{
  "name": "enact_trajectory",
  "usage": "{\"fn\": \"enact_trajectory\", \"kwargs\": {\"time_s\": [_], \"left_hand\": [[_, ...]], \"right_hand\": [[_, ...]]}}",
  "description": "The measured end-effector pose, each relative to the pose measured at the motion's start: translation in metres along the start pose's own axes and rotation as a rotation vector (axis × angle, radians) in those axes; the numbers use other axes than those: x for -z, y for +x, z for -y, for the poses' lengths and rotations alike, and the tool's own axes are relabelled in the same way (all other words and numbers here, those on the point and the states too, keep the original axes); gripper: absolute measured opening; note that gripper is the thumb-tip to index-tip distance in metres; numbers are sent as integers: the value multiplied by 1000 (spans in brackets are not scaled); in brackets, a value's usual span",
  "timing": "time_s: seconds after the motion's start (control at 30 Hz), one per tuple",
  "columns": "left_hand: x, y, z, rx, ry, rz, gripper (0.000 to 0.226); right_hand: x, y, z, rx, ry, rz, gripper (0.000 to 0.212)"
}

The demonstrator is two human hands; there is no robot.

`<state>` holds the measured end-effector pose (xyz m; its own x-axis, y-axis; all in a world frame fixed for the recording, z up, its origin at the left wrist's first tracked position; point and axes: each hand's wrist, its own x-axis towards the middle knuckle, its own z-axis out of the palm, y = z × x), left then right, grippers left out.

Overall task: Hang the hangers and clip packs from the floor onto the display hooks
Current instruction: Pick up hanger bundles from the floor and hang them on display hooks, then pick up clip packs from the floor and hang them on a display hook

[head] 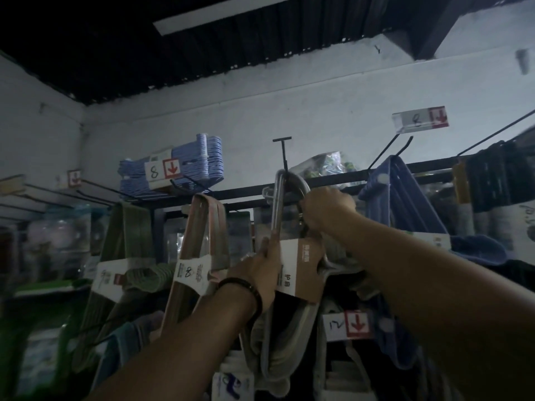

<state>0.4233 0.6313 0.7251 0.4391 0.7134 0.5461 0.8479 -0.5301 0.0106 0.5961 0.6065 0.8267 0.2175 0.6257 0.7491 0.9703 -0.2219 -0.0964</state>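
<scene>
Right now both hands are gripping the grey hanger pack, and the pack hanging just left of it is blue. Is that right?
Not quite. The head view shows the left hand and right hand gripping the grey hanger pack, but just left of it hangs the pink pack; the blue pack is on its right.

Grey hanger pack (278,204), pink pack (207,227), green pack (130,227), blue pack (396,195).

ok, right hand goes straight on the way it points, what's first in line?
The right hand, pointing up-left, grips the grey hanger pack at its top bend. Beyond that, probably the black T-ended display hook right by the pack's top, though depth is unclear.
</scene>
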Motion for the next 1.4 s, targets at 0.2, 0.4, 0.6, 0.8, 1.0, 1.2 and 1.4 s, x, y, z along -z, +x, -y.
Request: {"fn": "enact_trajectory", "kwargs": {"time_s": [0.2, 0.4, 0.6, 0.8, 1.0, 1.2, 1.4], "left_hand": [[4, -15, 10, -86, -58, 7, 104], [20, -76, 34, -119, -90, -150, 47], [15, -223, 106, -16, -210, -227, 17], [-51, -429, 210, 282, -257, -50, 18], [-154, -683, 294, 708, -428, 295, 23], [-233, -904, 320, 1077, -609, 657, 12], [-325, -1020, 297, 1342, -751, 931, 28]], "right_hand": [[11, -27, -4, 70, -16, 161, 16], [37, -104, 36, 160, 62, -9, 23], [22, -218, 124, 459, 127, 228, 35], [-69, -372, 237, 632, 369, 448, 41], [-178, -595, 358, 656, 557, 1010, 39], [-267, -802, 416, 479, 524, 1452, 19], [-355, -976, 417, 200, 376, 1832, 13]]}}
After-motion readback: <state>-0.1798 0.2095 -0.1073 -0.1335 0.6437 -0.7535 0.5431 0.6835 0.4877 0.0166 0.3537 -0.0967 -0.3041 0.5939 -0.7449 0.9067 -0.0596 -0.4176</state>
